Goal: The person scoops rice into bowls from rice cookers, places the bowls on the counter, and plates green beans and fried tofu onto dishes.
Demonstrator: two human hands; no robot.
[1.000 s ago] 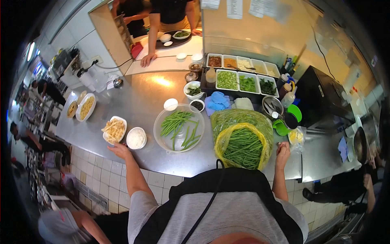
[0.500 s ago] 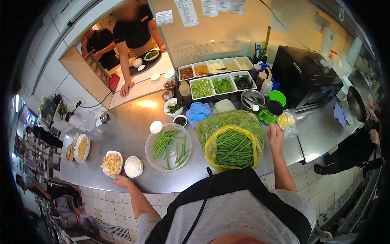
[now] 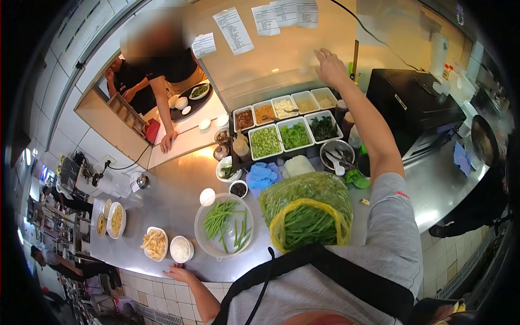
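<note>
My right hand (image 3: 330,66) is raised over the topping trays, in front of the back wall and to the right of the paper slips (image 3: 267,20). Its fingers point forward, and I see nothing in them. Low on the left, my left hand (image 3: 180,273) rests at the counter's front edge with fingers apart. Just beyond it are a bowl of white rice (image 3: 181,249) and a white dish of pale cut strips (image 3: 155,244). A clear round container (image 3: 242,212) holds some green beans (image 3: 219,215). Beside it lies a yellow-rimmed plastic bag (image 3: 274,227) full of green beans.
White trays of chopped toppings (image 3: 266,140) stand at the back. A metal bowl (image 3: 337,156) with utensils sits right of them, near a black oven-like box (image 3: 414,111). A co-worker's hand (image 3: 168,142) rests on the pass-through ledge at the left.
My right hand has risen from beside the bean bag to the back wall. My left hand has shifted from the dish of strips to near the rice bowl. The view has shifted too.
</note>
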